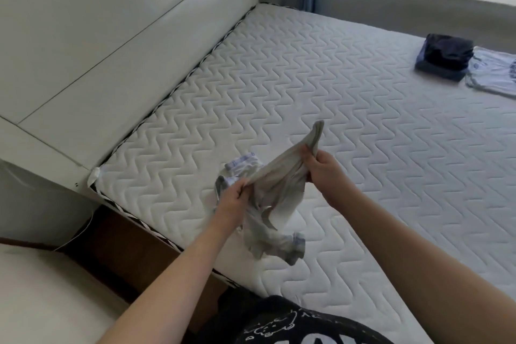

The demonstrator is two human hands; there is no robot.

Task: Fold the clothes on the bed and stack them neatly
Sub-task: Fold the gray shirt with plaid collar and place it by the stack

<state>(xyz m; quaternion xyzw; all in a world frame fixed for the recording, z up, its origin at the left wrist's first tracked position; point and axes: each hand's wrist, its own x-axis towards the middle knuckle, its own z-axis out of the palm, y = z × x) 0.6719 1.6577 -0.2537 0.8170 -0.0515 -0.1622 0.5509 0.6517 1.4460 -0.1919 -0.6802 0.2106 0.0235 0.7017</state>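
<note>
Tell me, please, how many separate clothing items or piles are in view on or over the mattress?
3: a pale grey crumpled garment held in both hands near the mattress corner, a dark navy folded pile far right, and a light grey printed shirt beside it, cut off by the frame.

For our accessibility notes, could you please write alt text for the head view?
Both hands, left and right, grip a crumpled pale grey garment above a quilted white mattress. A folded dark pile lies far right.
</note>
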